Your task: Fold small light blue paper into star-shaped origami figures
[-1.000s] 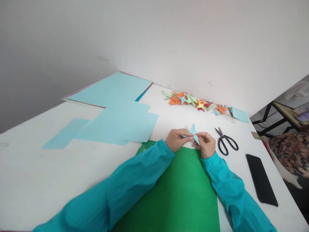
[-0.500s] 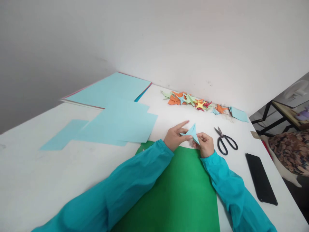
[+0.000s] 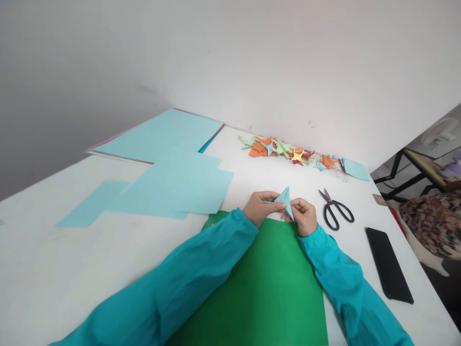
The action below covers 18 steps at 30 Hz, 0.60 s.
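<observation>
A small light-blue folded paper (image 3: 283,196) with pointed corners is held up between my two hands, over the far edge of a green sheet (image 3: 277,278). My left hand (image 3: 260,207) pinches it from the left, thumb in front and fingers behind. On the right, the fingertips of my right hand (image 3: 304,216) are closed on its lower right point. Part of the paper is hidden behind my fingers.
Black-handled scissors (image 3: 334,210) and a black phone-like slab (image 3: 389,265) lie to the right. Folded paper pieces (image 3: 268,146) and a stack of blue squares (image 3: 356,170) line the wall. Large light-blue sheets (image 3: 180,185) spread at the left.
My left index finger, stretched out before, has curled in against the folded paper. The paper has turned slightly, and its right point now hangs lower.
</observation>
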Each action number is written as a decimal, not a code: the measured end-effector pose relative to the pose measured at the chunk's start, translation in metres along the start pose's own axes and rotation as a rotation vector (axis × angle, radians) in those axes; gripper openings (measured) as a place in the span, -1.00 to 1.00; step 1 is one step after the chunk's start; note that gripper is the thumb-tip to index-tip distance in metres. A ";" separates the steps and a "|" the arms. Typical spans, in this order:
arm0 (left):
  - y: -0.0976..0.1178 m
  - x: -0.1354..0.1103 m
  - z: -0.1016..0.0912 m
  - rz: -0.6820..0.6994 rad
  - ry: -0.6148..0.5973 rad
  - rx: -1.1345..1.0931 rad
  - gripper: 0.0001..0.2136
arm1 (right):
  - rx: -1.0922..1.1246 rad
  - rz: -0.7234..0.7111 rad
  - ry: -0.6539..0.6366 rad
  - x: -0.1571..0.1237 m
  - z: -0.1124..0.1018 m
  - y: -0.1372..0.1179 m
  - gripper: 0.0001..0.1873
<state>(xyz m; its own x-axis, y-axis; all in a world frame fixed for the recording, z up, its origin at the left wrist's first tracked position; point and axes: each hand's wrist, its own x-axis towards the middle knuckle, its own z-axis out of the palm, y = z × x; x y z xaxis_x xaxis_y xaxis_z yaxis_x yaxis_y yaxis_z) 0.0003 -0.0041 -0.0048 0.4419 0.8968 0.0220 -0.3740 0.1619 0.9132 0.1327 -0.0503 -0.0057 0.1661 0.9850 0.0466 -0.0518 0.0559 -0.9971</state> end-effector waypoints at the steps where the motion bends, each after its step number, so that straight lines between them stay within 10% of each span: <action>1: 0.000 0.000 0.000 -0.004 0.003 -0.006 -0.70 | -0.006 -0.008 0.000 0.000 0.000 0.000 -0.72; 18: -0.002 0.001 -0.002 -0.044 0.033 0.008 -0.73 | 0.035 0.038 -0.046 0.001 -0.006 0.001 -0.66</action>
<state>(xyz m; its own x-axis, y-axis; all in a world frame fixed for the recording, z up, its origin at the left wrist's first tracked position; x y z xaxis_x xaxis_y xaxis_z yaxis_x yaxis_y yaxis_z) -0.0002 -0.0027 -0.0070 0.4309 0.9019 -0.0313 -0.3483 0.1982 0.9162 0.1384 -0.0507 -0.0075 0.1177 0.9930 0.0127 -0.0915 0.0235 -0.9955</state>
